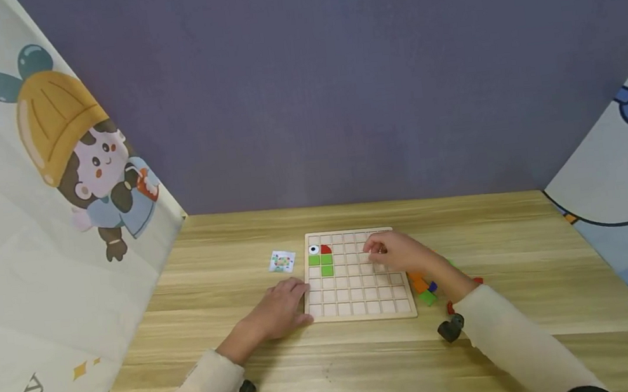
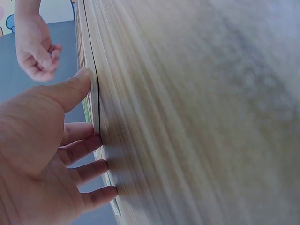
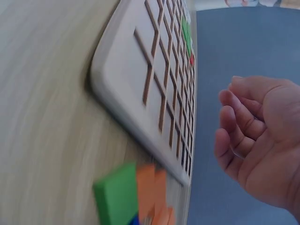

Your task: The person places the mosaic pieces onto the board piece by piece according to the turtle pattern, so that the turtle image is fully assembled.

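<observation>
A light wooden grid board (image 1: 353, 294) lies on the table. In its upper left cells sit a white eye tile (image 1: 314, 249), a red rounded tile (image 1: 326, 249) and green square tiles (image 1: 327, 270). My left hand (image 1: 280, 308) rests at the board's left edge; its thumb (image 2: 77, 86) and extended fingertips touch the rim in the left wrist view. Over the board's upper right part hovers my right hand (image 1: 397, 251), apart from the surface. Its fingers (image 3: 229, 119) are loosely curled in the right wrist view, with no tile visible in them.
Loose orange tiles (image 1: 418, 283), a green tile (image 1: 427, 298) and small red pieces (image 1: 450, 307) lie right of the board, partly under the right forearm. A printed card (image 1: 282, 261) lies left of it. A dark partition (image 1: 337, 91) rises behind the table.
</observation>
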Demonstrator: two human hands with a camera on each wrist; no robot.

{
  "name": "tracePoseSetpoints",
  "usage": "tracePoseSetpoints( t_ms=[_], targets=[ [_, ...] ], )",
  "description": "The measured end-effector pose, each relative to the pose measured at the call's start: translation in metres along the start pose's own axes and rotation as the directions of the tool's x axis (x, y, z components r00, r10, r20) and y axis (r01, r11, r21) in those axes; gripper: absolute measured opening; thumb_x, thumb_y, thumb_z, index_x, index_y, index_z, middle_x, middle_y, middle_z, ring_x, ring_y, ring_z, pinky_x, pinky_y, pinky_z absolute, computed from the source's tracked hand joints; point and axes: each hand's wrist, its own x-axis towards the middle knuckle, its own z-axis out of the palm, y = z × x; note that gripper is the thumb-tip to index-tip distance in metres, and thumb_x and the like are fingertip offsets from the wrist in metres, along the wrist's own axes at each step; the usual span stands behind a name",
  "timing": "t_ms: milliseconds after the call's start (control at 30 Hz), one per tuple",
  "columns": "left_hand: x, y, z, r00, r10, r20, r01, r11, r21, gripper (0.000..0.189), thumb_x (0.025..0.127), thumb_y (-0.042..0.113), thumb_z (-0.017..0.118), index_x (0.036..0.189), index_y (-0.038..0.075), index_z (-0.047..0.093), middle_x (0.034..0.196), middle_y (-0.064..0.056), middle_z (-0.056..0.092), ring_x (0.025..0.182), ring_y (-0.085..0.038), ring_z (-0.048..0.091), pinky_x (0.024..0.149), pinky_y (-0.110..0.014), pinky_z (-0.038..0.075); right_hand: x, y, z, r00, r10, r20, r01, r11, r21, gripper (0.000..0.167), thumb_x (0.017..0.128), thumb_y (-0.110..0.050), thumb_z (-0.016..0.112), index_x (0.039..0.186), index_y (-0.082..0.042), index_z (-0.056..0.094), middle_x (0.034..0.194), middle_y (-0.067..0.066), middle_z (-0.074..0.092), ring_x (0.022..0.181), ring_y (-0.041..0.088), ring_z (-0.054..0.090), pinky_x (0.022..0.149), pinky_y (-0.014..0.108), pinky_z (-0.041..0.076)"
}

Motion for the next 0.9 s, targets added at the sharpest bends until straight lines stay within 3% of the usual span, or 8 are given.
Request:
tracePoseSetpoints(
  t_ms=[367,900],
  targets=[
    [-0.001,-0.001,0.002,1.0,0.002,-0.007,-0.002,1.0,0.001,0.068,0.093,0.04,0.074,0.143,-0.001,0.053,0.147,-0.018,0.052,0.138,-0.039,0.049,0.113,-0.059,0.042,-0.042,0.028,-0.022,0.997,0.069,-0.018,-0.068,0.997,0.025,0.018,0.101,-0.017,0.063,0.115,-0.007,0.069,0.099,0.001,0.069,0.089,0.016,0.062,0.079,0.031,0.055],
    [-0.002,-0.001,0.002,1.0,0.009,-0.018,-0.009,1.0,0.002,0.067,0.093,0.039,0.074,0.142,0.0,0.053,0.146,-0.018,0.052,0.137,-0.039,0.049,0.111,-0.06,0.043,-0.092,0.071,-0.045,0.988,0.121,-0.093,-0.129,0.988,-0.082,0.017,0.101,-0.023,0.064,0.111,-0.01,0.07,0.095,-0.001,0.068,0.083,0.011,0.059,0.071,0.024,0.053]
  ],
)
